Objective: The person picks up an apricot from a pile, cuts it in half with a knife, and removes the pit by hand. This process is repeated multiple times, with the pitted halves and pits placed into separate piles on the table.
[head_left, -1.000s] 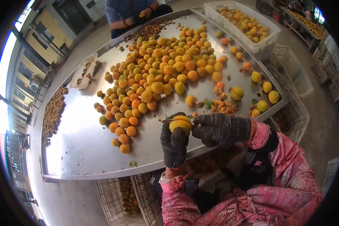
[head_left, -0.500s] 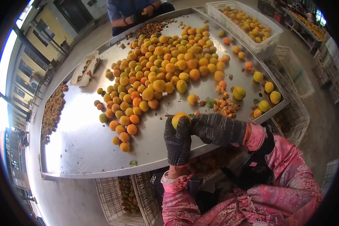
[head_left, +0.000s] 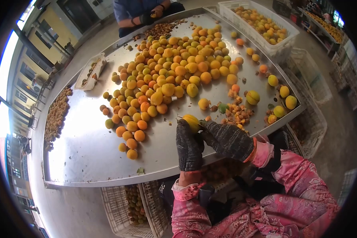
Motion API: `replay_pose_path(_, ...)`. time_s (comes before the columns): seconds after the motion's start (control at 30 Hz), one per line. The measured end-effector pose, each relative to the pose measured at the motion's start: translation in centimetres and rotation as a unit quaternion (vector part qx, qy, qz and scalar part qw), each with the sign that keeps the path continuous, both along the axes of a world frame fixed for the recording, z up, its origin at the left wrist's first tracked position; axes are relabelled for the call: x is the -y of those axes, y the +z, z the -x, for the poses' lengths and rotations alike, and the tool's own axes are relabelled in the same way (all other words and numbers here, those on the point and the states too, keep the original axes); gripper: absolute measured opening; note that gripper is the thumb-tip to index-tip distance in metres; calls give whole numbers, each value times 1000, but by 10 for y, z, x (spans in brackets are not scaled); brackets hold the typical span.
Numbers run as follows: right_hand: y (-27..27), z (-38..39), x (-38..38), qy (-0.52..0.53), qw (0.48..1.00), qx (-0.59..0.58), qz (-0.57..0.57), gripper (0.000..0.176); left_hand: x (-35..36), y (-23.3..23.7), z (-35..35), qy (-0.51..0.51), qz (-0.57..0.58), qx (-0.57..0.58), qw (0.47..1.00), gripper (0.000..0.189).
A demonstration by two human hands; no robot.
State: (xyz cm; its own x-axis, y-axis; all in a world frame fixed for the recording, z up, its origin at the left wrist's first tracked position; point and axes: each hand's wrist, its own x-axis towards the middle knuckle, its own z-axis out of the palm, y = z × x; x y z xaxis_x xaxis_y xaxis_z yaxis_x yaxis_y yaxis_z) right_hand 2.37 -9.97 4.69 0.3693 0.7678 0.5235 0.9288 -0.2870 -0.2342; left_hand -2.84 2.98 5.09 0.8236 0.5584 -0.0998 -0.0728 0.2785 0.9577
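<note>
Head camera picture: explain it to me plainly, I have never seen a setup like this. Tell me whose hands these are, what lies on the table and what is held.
There is no machine here. One camera sits on a person's head and looks forward and down, so the round, bent picture shows that person's own gloved hands and pink sleeves. The left hand is closed around a yellow fruit over the near edge of a metal table. The right hand is curled up against that fruit; what else it grips cannot be made out. On the table lies a big pile of yellow and orange fruit, and near the hands a small heap of what look like pits. A white crate with more fruit stands at the far right. Another person is at the far end.
</note>
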Motion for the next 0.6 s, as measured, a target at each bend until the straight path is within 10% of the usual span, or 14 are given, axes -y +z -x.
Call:
replay_pose_path(0.13, -5, -7, 1, 31, 997, -72, -16, 33, 0, 6, 5, -25, -11, -34, 999, 45)
replay_pose_path(0.23, -4, -30, 7, 163, 978, 121, -43, 36, -1, 5, 7, -9, -41, 25, 999, 37)
replay_pose_path(0.3, 12, -31, 13, 228, 958, -170, 35, 38, -1, 8, 7, -23, -33, 51, 998, 32)
replay_pose_path(0.5, 18, -32, 3, 178, 983, 33, 5, 32, 1, 14, 5, -5, -102, 7, 995, 35)
replay_pose_path(0.6, 17, -5, 2, 77, 990, -107, 49, 35, 0, 4, 3, 38, 0, 4, 999, 36)
